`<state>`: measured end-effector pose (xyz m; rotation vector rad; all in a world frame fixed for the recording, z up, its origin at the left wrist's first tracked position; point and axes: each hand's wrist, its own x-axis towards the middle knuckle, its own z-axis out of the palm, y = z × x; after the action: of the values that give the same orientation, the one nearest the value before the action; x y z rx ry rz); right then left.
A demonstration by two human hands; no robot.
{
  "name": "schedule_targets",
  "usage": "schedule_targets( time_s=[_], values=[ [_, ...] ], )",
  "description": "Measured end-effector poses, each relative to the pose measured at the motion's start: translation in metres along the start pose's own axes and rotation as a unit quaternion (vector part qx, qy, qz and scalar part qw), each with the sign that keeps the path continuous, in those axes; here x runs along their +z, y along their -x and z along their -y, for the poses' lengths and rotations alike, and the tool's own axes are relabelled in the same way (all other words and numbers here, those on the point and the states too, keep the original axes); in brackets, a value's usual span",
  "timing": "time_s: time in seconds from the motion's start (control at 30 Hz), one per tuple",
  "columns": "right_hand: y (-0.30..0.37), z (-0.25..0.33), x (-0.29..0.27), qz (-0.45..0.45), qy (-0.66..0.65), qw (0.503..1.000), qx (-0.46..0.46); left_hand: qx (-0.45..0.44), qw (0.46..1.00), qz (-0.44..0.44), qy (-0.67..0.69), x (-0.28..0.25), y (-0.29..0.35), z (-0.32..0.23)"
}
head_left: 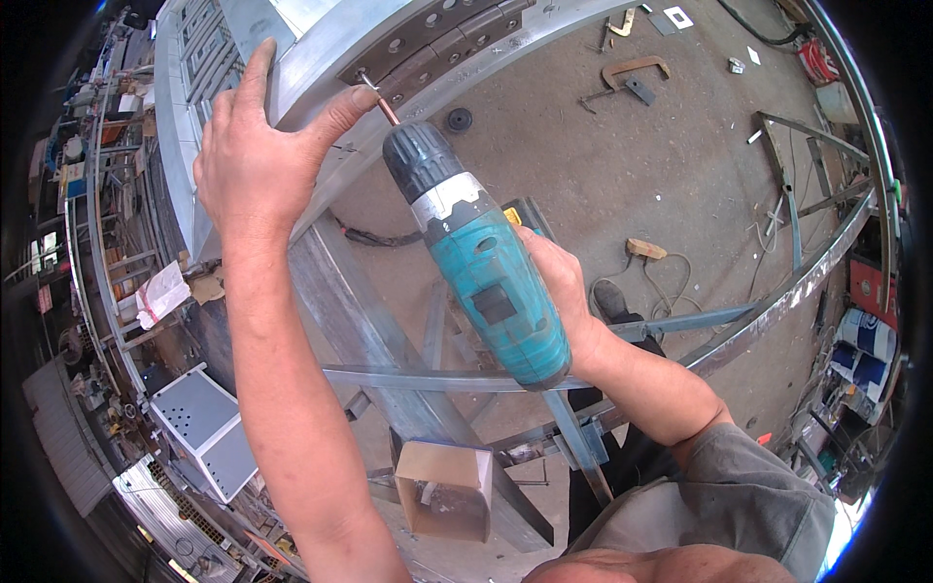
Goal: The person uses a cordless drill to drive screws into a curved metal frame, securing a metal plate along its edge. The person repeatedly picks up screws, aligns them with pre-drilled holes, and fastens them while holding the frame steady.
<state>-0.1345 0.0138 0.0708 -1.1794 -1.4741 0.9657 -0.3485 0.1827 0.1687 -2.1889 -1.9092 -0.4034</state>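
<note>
Your right hand (562, 291) is wrapped around the grip of the teal cordless drill with a black ribbed chuck (496, 282); its fingers look closed on the handle, though the drill's body hides part of the hold. Your left hand (258, 175) is spread wide, index finger pointing up and away, thumb stretched toward the copper-coloured driver bit (390, 113). Those fingers do not appear to grip anything; whether the thumb actually touches the bit, you cannot tell from this view.

The drill sits near the middle of the view, its bit aimed up and left at a small silvery screw (365, 81) near the near-left end of the long brown metal hinge with round holes (437, 56). That hinge lies along the curved grey metal frame (335, 53).

As for progress, the hinge is laid in place and the bit is brought up to the screw. The screw seems to stand proud of the plate, so driving it home looks unfinished. Several round holes run along both leaves; at this size you cannot tell which already carry fasteners, so how many remain is unclear.

Below the drill stands an open brown cardboard box (447, 457), and a rusty C-shaped clamp (637, 66) lies on the grey floor (700, 146).
</note>
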Motion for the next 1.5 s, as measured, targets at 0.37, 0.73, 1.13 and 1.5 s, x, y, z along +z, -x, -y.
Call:
schedule_targets(
  time_s=[0.37,0.73,1.13,1.5],
  values=[
    [0.0000,0.0006,0.0007,0.002,-0.005,1.000,0.005,0.006,1.000,-0.009,0.000,0.0000,0.0006,-0.0008],
    [0.0001,0.0015,0.0027,-0.002,-0.016,1.000,0.011,0.002,1.000,-0.008,0.000,0.0015,0.0012,-0.0006],
    [0.0009,0.0001,0.0039,-0.006,-0.009,1.000,-0.001,0.001,1.000,-0.008,-0.002,0.0022,0.0022,-0.0006],
    [0.0012,0.0023,0.0023,0.005,0.008,1.000,0.013,0.001,1.000,-0.011,-0.001,0.0010,0.0019,-0.0019]
  ],
)
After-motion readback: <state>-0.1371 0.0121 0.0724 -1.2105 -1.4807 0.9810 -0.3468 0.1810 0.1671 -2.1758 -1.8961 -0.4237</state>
